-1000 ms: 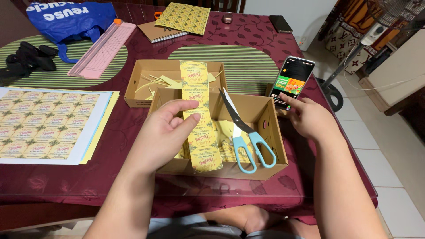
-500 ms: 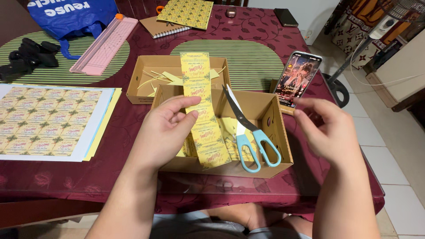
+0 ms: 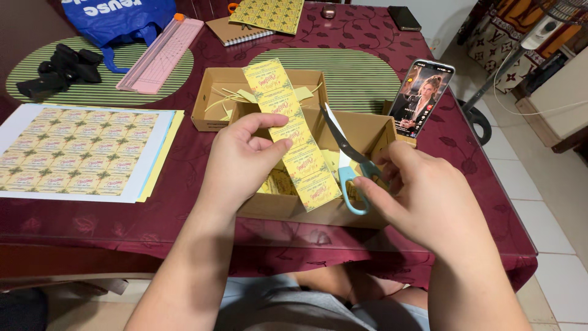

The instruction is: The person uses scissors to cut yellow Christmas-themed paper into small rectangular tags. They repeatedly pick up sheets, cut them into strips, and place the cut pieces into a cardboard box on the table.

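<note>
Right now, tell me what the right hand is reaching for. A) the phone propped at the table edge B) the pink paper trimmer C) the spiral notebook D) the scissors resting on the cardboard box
D: the right hand has its fingers at the light blue handles of the scissors, which lean on the cardboard box, while the left hand holds a yellow paper strip.

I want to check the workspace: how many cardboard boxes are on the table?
2. The near cardboard box is under the left hand and yellow label strip. The far cardboard box, with paper offcuts, touches it behind. No others visible.
</note>
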